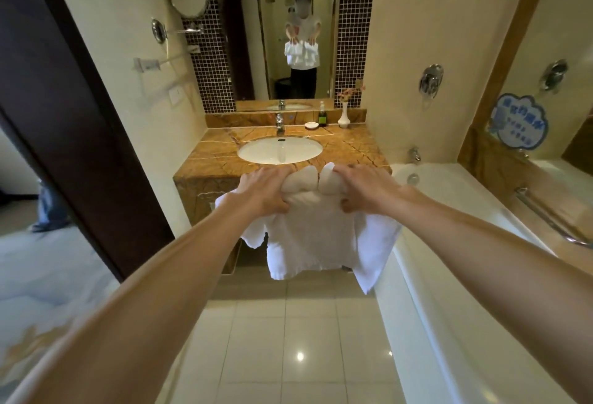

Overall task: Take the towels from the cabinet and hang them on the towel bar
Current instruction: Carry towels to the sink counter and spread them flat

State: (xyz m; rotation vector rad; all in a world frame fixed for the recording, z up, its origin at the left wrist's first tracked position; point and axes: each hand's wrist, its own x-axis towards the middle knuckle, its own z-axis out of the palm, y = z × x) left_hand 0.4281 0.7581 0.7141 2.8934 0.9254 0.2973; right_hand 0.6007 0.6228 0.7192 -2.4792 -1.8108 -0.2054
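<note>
towels (313, 236): soft white terry cloth | counter (346, 150): polished veined stone | floor (288, 339): glossy tile | faucet (279, 124): shiny metal

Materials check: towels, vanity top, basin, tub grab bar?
Towels: white terry cotton by the look, nubby matte pile. Vanity top: polished brown stone, probably marble, pale veins and gloss. Basin: glazed white ceramic, likely, smooth sheen. Grab bar: bright metal, chrome or stainless, mirror-like.

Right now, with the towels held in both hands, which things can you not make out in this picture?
Number of towels: head view; the towels overlap in one bundle under the left hand and right hand.
Space below the counter: head view; mostly hidden by the hanging towels.
Words on the blue sign: head view; blurred.
Label of the dark bottle: head view; too small.
</note>
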